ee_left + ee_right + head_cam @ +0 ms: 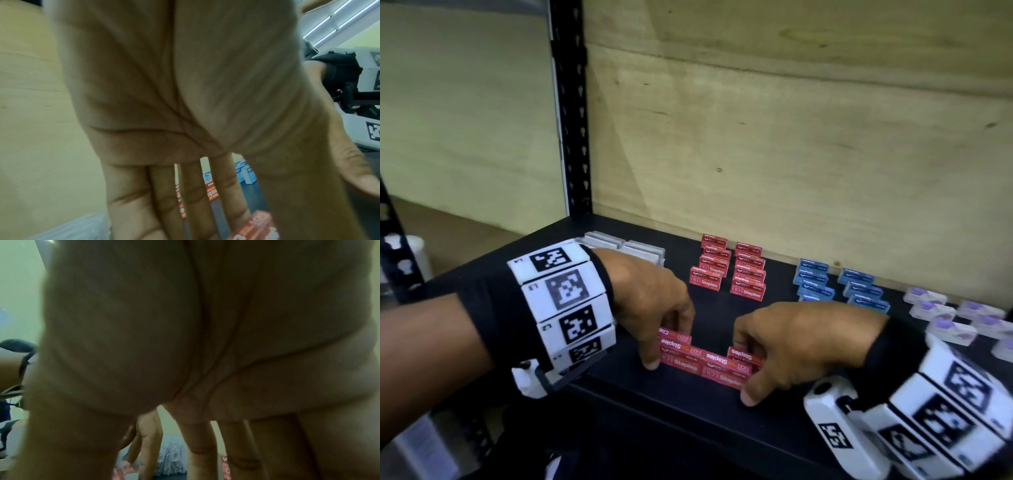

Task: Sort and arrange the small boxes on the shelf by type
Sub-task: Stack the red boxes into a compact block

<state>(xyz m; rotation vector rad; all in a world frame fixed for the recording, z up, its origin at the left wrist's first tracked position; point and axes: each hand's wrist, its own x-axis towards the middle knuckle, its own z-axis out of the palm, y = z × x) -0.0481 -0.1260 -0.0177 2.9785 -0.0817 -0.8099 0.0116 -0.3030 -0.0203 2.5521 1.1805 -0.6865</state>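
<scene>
Both hands, left hand (pixel 654 308) and right hand (pixel 784 346), pinch the red staple boxes (pixel 707 359) at the shelf (pixel 688 411) front (fingers seemingly curled); slide them together squarely.

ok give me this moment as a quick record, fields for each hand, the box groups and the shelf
left hand: grips left end of the front red staples boxes
right hand: grips right end of the same boxes
sorted red boxes: two columns behind the hands
blue boxes: two columns, right of the red
purple-and-white boxes: far right
grey boxes: back left, partly hidden by the left hand
shelf: black, wooden back panel
</scene>
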